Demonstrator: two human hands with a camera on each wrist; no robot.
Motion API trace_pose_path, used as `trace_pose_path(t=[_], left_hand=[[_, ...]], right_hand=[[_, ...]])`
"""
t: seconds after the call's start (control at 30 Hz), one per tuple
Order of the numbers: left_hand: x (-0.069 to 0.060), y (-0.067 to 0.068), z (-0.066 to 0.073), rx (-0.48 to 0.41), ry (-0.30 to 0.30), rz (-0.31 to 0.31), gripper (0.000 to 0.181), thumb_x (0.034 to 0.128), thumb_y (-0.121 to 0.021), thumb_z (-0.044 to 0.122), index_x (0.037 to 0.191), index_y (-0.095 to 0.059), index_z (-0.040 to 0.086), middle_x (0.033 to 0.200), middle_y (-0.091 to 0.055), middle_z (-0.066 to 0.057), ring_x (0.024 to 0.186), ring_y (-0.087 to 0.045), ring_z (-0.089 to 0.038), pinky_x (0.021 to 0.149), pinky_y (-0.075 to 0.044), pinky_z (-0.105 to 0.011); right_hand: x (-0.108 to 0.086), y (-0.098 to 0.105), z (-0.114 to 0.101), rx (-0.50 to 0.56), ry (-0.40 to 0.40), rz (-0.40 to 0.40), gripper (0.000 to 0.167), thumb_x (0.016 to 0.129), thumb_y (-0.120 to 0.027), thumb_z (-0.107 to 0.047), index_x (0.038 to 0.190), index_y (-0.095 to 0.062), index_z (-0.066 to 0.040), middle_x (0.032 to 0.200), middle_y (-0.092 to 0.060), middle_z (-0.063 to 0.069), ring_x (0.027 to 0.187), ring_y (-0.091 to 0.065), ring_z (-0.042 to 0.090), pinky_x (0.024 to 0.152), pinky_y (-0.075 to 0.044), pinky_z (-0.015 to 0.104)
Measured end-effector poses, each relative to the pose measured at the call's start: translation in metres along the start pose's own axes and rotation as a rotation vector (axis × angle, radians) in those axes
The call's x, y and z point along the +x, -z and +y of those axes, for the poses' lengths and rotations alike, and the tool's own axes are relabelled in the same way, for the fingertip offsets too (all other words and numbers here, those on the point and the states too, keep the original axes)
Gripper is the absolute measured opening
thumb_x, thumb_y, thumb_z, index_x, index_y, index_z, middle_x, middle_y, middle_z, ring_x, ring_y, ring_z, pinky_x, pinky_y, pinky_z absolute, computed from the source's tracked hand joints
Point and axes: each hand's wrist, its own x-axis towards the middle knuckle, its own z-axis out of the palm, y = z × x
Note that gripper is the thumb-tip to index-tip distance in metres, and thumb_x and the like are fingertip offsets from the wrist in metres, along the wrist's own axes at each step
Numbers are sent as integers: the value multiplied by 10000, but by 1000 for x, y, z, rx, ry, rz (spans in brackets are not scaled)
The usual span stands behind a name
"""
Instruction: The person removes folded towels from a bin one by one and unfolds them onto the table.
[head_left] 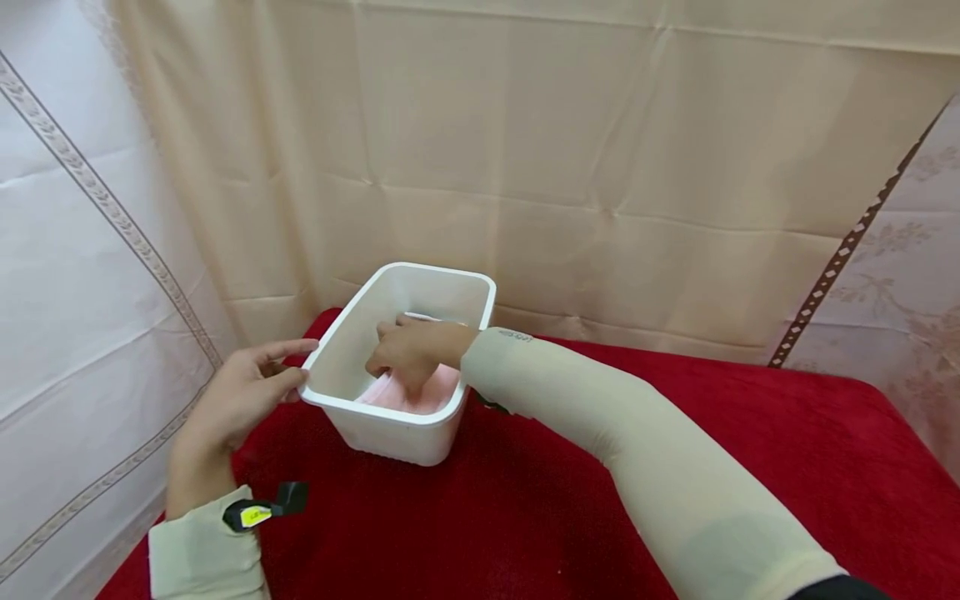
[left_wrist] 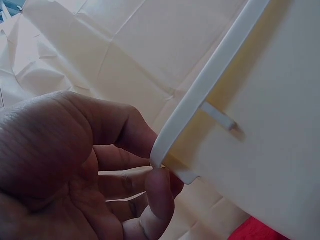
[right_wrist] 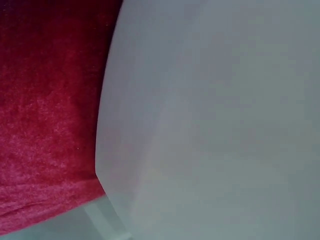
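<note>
A deep white plastic tub point(head_left: 401, 425) with rounded corners stands on the red cloth. My left hand point(head_left: 243, 392) is at its left side and pinches the rim point(left_wrist: 187, 110) between thumb and fingers, as the left wrist view shows up close. My right hand point(head_left: 416, 350) reaches down inside the tub with bent fingers. Beneath it lies a pale pink thing point(head_left: 442, 387) with a whitish edge, partly covered by the hand; its kind is unclear. The right fingertips are hidden, so a grip cannot be made out. In the right wrist view, the tub's outer wall point(right_wrist: 210, 120) fills most of the picture.
Red velvety cloth point(head_left: 675, 467) covers the table, which stretches out to the right. A beige curtain point(head_left: 600, 167) hangs close behind the tub. Pale patterned cloths hang at the left point(head_left: 67, 250) and right point(head_left: 892, 275). My right forearm crosses over the tub's right rim.
</note>
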Motion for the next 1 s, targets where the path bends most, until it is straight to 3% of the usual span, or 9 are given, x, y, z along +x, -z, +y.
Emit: trace_pose_path(t=[0.13,0.37,0.53,0.7,0.83,1.0], left_hand=[[0,0,0,7,8,-3,424,987,-577,32,1402,-570,-52,997,-661,-153,775,-613,-194,668,-566,-274],[1,0,-2,-7,-5,-6,436,980,-581,15,1406,-553,-74,1028,-666,-177,786,-621,-159,679,-575,-260],[0,0,-2,3,4,-10,437,986,-581,22,1412,-547,-73,1022,-663,-177,785,-619,-166,677,-576,-260],[1,0,-1,17,-4,-13,437,988,-580,28,1412,-548,-72,985,-664,-156,778,-614,-166,673,-571,-257],[0,0,-1,14,-13,-13,430,990,-574,22,1408,-549,-79,996,-668,-163,775,-615,-162,675,-572,-255],[0,0,-1,13,-9,-13,424,1002,-568,32,1412,-547,-76,1032,-673,-180,780,-623,-165,678,-578,-258]], right_hand=[[-4,6,2,25,7,10,230,809,-766,-202,1009,-659,-245,969,-653,-76,1003,-540,171,858,-420,369],[-4,11,4,88,-7,-4,341,804,-735,-119,1120,-709,-248,1044,-684,-44,895,-589,202,809,-478,363],[-5,11,8,143,12,38,195,808,-741,-76,892,-620,-204,832,-544,-46,789,-478,178,699,-395,312],[-10,9,11,149,46,91,289,793,-754,-56,779,-511,-211,725,-415,-55,749,-411,147,667,-329,295],[-12,9,12,152,38,108,242,808,-770,-71,834,-571,-207,777,-501,-72,779,-470,137,697,-380,301],[-15,8,13,169,-1,100,248,834,-787,-93,1008,-635,-183,982,-636,-55,866,-558,165,759,-462,316]])
